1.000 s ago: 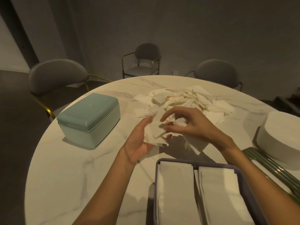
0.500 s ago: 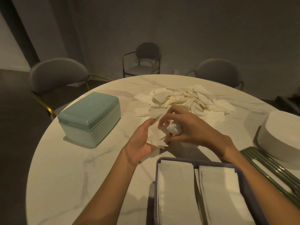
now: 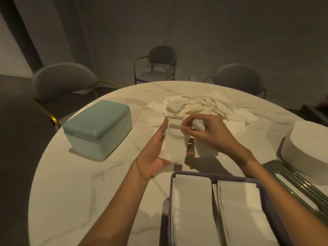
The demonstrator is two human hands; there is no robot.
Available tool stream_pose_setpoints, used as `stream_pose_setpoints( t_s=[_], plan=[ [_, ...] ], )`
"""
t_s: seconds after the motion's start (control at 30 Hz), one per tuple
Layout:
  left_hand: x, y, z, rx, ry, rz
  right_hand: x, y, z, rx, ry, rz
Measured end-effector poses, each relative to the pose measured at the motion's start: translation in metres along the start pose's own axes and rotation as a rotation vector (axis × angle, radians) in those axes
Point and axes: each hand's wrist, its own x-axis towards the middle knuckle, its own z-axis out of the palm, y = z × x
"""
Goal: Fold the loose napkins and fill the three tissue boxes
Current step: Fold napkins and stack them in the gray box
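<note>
Since a second ago the right hand (image 3: pixel 211 134) has drawn nearer the left and now clutches a bunched wad of napkin (image 3: pixel 198 125), fingertips pinching the top edge of the flat napkin (image 3: pixel 174 148) — a fold looks under way. That sheet rests against the left hand (image 3: pixel 154 153), whose straight, relaxed fingers support it without gripping. Behind lies the loose napkin pile (image 3: pixel 204 106); the purple box (image 3: pixel 266 192) just below the hands already holds two folded stacks. Bare table (image 3: pixel 88 174) lies open to the left, short of the lidded teal box (image 3: pixel 97 128) — the round white box (image 3: pixel 308 148) crowds the right edge.
</note>
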Motion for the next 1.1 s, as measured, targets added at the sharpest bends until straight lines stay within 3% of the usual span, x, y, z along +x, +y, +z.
stream_pose_setpoints(
  t_s=[0.2,0.33,0.47,0.57,0.63,0.73,0.93,1.1],
  plan=[
    [0.002,-0.005,-0.005,0.287,0.162,0.03,0.0,0.004,0.004,0.001,0.08,0.009],
    [0.006,-0.008,-0.001,0.359,0.259,0.068,0.004,-0.006,-0.004,0.052,0.18,0.19],
    [0.001,-0.018,0.012,0.299,0.243,0.067,0.003,-0.017,-0.009,0.232,-0.022,0.324],
    [0.003,-0.027,0.008,0.263,0.15,0.035,0.005,-0.012,0.003,0.095,-0.06,0.322],
    [0.009,-0.028,0.013,0.267,0.243,0.019,0.005,-0.005,0.0,0.069,-0.12,0.345],
    [0.017,-0.027,0.011,0.212,0.222,0.042,0.003,0.002,-0.018,0.015,-0.206,0.338],
    [0.014,-0.023,0.009,0.138,0.106,0.009,0.002,-0.002,-0.027,0.304,-0.225,0.315],
    [0.009,-0.021,0.01,0.062,-0.016,-0.061,0.004,0.007,-0.009,0.229,-0.011,0.37]
  ],
)
